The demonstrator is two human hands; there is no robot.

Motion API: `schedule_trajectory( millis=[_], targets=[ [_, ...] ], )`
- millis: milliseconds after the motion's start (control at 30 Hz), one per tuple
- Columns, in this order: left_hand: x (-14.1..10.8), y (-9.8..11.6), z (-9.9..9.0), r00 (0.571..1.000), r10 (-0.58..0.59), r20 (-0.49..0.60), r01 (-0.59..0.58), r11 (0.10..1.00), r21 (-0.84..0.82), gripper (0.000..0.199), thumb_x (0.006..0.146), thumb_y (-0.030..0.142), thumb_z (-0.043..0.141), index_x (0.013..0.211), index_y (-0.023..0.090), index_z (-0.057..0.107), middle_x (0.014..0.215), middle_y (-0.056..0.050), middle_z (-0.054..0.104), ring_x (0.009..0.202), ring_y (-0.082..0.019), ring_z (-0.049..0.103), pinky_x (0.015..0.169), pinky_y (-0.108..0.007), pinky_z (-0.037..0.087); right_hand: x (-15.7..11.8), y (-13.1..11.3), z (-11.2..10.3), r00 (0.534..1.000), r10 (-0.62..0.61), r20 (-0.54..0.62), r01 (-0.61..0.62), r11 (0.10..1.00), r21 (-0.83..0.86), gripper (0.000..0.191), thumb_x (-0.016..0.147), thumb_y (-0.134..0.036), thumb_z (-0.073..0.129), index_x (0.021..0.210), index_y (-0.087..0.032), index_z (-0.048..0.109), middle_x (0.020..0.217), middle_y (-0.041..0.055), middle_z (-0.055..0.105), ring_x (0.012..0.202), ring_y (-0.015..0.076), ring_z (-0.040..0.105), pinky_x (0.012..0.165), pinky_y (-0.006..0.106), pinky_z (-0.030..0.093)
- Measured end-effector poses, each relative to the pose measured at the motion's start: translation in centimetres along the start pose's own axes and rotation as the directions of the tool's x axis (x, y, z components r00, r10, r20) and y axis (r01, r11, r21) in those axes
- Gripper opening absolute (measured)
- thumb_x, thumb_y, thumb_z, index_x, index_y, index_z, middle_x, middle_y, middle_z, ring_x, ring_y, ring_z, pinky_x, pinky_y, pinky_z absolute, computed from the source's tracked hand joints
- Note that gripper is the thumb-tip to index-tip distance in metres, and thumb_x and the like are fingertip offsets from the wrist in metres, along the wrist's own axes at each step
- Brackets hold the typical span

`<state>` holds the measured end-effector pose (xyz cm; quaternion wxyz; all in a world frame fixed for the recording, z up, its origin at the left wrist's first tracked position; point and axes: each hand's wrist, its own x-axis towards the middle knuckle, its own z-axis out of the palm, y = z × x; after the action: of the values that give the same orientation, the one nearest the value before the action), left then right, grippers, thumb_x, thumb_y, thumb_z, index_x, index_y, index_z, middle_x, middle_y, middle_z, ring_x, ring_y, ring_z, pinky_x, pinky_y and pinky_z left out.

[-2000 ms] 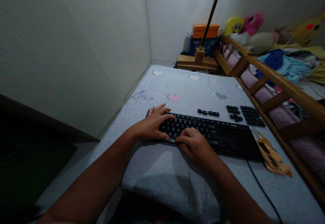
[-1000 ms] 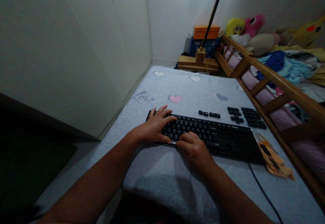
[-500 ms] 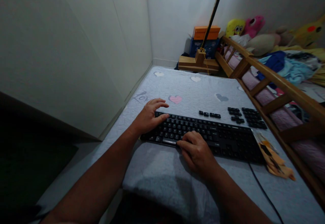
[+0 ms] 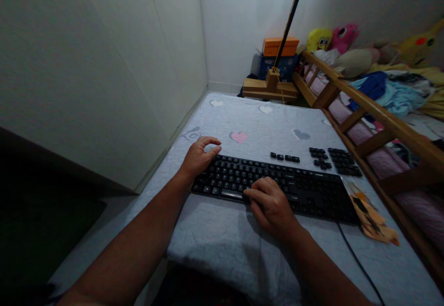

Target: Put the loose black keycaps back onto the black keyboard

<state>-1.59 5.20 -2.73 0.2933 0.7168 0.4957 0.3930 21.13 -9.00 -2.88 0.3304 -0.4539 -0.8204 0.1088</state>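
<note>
A black full-size keyboard point(image 4: 314, 190) lies on a pale blue quilted cover, its right-hand part without keycaps. My right hand point(image 4: 272, 204) is over its front edge, thumb and fingers pinched at a keycap by the right end of the long space bar point(image 4: 231, 194); the fingertips partly hide it. Around the keyboard's upper left corner, my left hand point(image 4: 199, 157) has its fingers curved and apart from the thumb, holding nothing. Loose black keycaps point(image 4: 343, 161) sit in groups behind the keyboard, with a short row of keycaps point(image 4: 285, 157) to their left.
An orange cloth or glove point(image 4: 376, 225) with a dark slim tool on it lies at the keyboard's right end. A cable point(image 4: 359, 262) runs toward me. A wooden bed rail point(image 4: 378, 111) borders the right, a white panel point(image 4: 138, 65) the left. Boxes point(image 4: 280, 46) stand behind.
My left hand has drawn back slightly to the left, its thumb coming off the upper keys toward the fingers. My right hand has shifted slightly right, still pinched by the space bar.
</note>
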Motion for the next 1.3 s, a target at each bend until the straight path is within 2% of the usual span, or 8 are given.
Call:
schedule_trajectory(
  millis=[100,333,433,633,900,1033,1133,1300],
  targets=[
    [0.2,-0.6,0.3,0.998,-0.067,-0.018,0.065,0.994,-0.09,0.028,0.081,0.043,0.062,0.095,0.02,0.071,0.113,-0.008,0.071,0.112,-0.025,0.062,0.104,-0.043,0.044,-0.1,0.3,-0.1,0.999,0.01,-0.03,-0.01,1.0,-0.004,0.026,0.083,-0.006,0.051,0.093,-0.019,0.071,0.086,0.007,0.057,0.084,0.0214,0.047,0.074,0.037,0.04],
    [0.4,-1.2,0.9,0.984,-0.179,-0.016,0.17,0.954,-0.245,0.033,0.075,0.047,0.069,0.089,0.018,0.072,0.1,-0.007,0.073,0.1,-0.024,0.065,0.095,-0.039,0.048,0.2,-0.2,0.4,0.994,-0.029,0.105,0.039,0.995,-0.096,0.024,0.079,-0.006,0.052,0.086,-0.017,0.073,0.08,0.0068,0.057,0.08,0.0212,0.047,0.07,0.037,0.036],
    [0.4,-1.2,1.0,0.979,-0.201,0.013,0.197,0.941,-0.275,0.034,0.074,0.048,0.07,0.09,0.018,0.072,0.089,-0.005,0.073,0.088,-0.023,0.067,0.087,-0.037,0.05,0.4,0.0,-0.4,0.998,-0.035,0.043,0.037,0.999,-0.039,0.026,0.081,-0.006,0.051,0.089,-0.017,0.073,0.082,0.0069,0.06,0.08,0.0205,0.05,0.072,0.037,0.04],
    [0.4,-1.1,0.9,0.972,-0.219,0.08,0.233,0.909,-0.345,0.035,0.074,0.049,0.07,0.088,0.017,0.07,0.086,-0.005,0.073,0.081,-0.021,0.069,0.08,-0.035,0.052,0.8,1.6,-5.5,0.967,0.104,-0.232,-0.112,0.994,-0.02,0.024,0.087,-0.012,0.052,0.096,-0.02,0.072,0.088,0.0066,0.064,0.086,0.0209,0.06,0.075,0.035,0.049],
    [0.9,-2.2,1.1,0.975,-0.209,0.075,0.222,0.905,-0.363,0.03,0.07,0.045,0.074,0.083,0.018,0.072,0.084,-0.004,0.073,0.082,-0.021,0.067,0.083,-0.036,0.051,3.1,6.7,-11.4,0.954,0.256,-0.153,-0.287,0.929,-0.234,0.02,0.085,-0.02,0.056,0.092,-0.02,0.075,0.09,0.0064,0.07,0.085,0.0217,0.065,0.082,0.035,0.049],
    [0.9,-2.5,1.2,0.976,-0.2,0.082,0.216,0.911,-0.351,0.029,0.069,0.044,0.075,0.083,0.019,0.073,0.084,-0.004,0.073,0.08,-0.02,0.065,0.08,-0.035,0.051,5.2,9.8,-10.6,0.917,0.397,0.026,-0.366,0.868,-0.336,0.02,0.083,-0.016,0.06,0.095,-0.018,0.076,0.092,0.0079,0.072,0.086,0.0215,0.066,0.08,0.032,0.049],
    [0.9,-2.6,1.1,0.976,-0.202,0.085,0.218,0.911,-0.35,0.028,0.07,0.044,0.075,0.082,0.019,0.073,0.083,-0.003,0.073,0.078,-0.02,0.065,0.076,-0.034,0.051,6.5,11.3,-8.6,0.889,0.428,0.161,-0.326,0.841,-0.432,0.023,0.083,-0.011,0.061,0.099,-0.017,0.077,0.096,0.0098,0.073,0.088,0.0211,0.065,0.082,0.031,0.047],
    [1.2,-2.9,1.2,0.976,-0.21,0.063,0.219,0.909,-0.354,0.024,0.071,0.041,0.074,0.08,0.019,0.074,0.081,-0.003,0.073,0.074,-0.018,0.064,0.072,-0.031,0.05,7.4,12.8,-6.2,0.871,0.435,0.228,-0.268,0.811,-0.521,0.025,0.083,-0.01,0.064,0.103,-0.018,0.077,0.104,0.0106,0.073,0.098,0.0229,0.063,0.09,0.032,0.044]
  ],
)
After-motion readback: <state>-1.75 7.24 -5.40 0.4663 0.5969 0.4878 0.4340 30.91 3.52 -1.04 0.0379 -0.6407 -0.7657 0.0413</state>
